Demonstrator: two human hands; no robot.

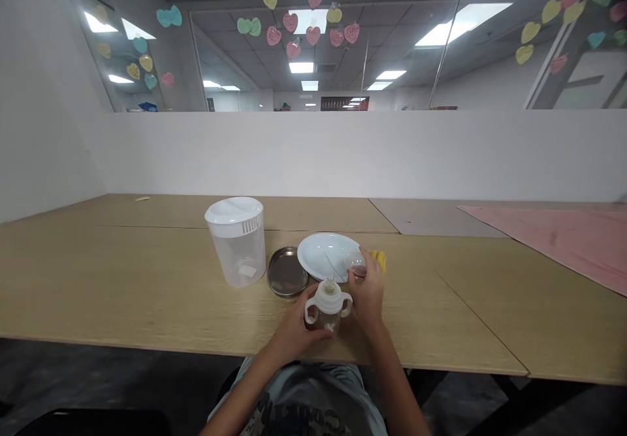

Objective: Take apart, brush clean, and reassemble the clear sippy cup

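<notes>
My left hand is wrapped around the lower left side of a baby bottle with white side handles and a clear nipple on top. The bottle stands upright close to the table's front edge. Between the fingers of my right hand is a clear dome-shaped cap, held just over the right rim of a white oval plate. A round metal tray sits left of the plate. Something yellow shows partly behind my right hand; its kind is hidden.
A tall clear plastic bucket with a white lid stands left of the metal tray. The wooden table runs up to a white wall. A pink sheet lies at the far right, near a grey board.
</notes>
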